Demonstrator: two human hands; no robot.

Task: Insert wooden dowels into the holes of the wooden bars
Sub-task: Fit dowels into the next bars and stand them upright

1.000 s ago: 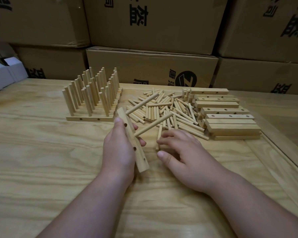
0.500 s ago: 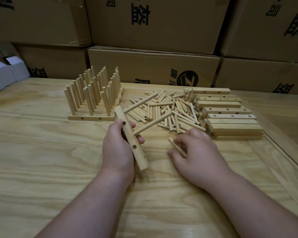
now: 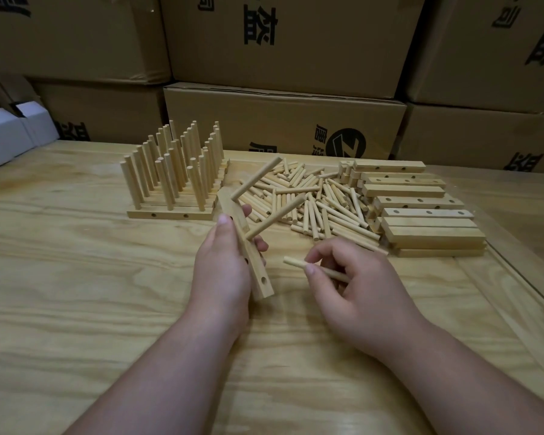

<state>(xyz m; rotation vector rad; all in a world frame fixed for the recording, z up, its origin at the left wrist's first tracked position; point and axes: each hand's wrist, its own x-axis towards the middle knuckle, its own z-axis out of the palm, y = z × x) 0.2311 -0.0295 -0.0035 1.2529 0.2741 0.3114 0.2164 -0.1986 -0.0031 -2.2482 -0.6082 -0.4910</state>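
Held bar: a wooden bar [image 3: 245, 246] is standing tilted above the tabletop [image 3: 76, 293], its far end leaning away, one empty hole showing near its near end.
Fitted dowels: two dowels are sticking out of the bar toward the right, the upper dowel [image 3: 256, 178] near its far end and the lower dowel [image 3: 275, 218] below it.
Left hand: the left hand [image 3: 222, 268] is gripping the bar from its left side, thumb lying along the bar's face and fingertips wrapping round the right edge.
Loose dowel: a single dowel [image 3: 316, 269] is lying almost level just right of the bar's near end, its free tip pointing at the bar without touching it.
Right hand: the right hand [image 3: 355, 290] is pinching that dowel between thumb and curled fingers.
Dowel pile: loose dowels [image 3: 314, 202] are lying heaped on the tabletop beyond the hands.
Spare bars: empty bars [image 3: 421, 211] are sitting stacked right of the pile.
Finished bars: bars with upright dowels [image 3: 173, 174] are standing left of the pile.
Backdrop: cardboard boxes [image 3: 283, 124] are rising behind the tabletop.
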